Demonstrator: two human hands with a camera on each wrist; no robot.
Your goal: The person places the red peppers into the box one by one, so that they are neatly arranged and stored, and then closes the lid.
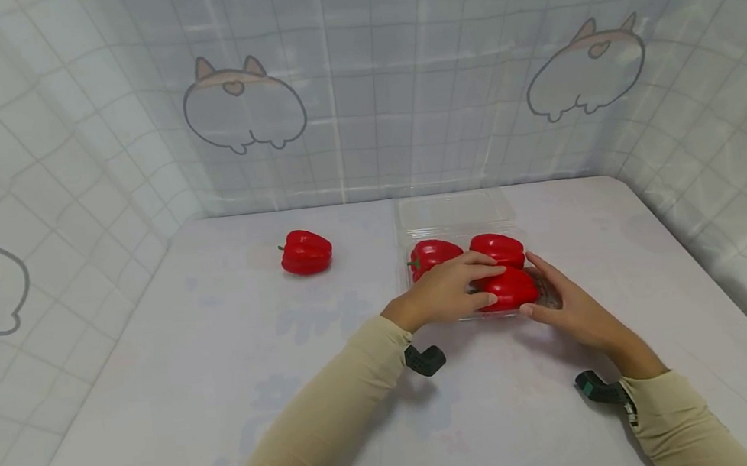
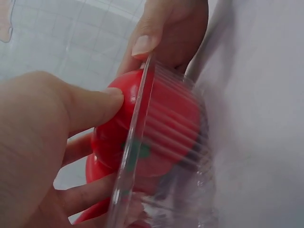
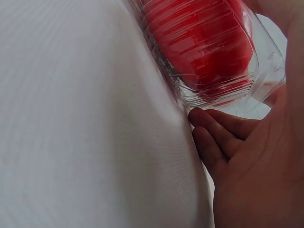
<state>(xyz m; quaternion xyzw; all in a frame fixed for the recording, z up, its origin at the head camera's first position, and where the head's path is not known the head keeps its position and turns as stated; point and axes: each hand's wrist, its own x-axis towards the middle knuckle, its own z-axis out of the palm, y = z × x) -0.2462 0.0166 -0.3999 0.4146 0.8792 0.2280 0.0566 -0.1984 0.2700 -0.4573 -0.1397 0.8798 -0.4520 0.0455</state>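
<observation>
A clear plastic clamshell box (image 1: 550, 296) holds three visible red bell peppers. My left hand (image 1: 447, 287) reaches over its near side and grips the front right bell pepper (image 1: 513, 289), with the thumb on the pepper in the left wrist view. Around the right end of the box, my right hand (image 1: 579, 313) holds the wall, its thumb at the near rim and its fingers low against the ribbed side in the right wrist view. Behind these, a back left pepper (image 1: 436, 253) and a back right pepper (image 1: 498, 248) lie in the box. The left hand hides the front left compartment.
Another red bell pepper (image 1: 307, 253) lies on the white table (image 1: 179, 409), left of the box. The transparent lid (image 1: 455, 210) is folded back towards the rear curtain (image 1: 384, 86). Grid-patterned curtains border the left and right sides too.
</observation>
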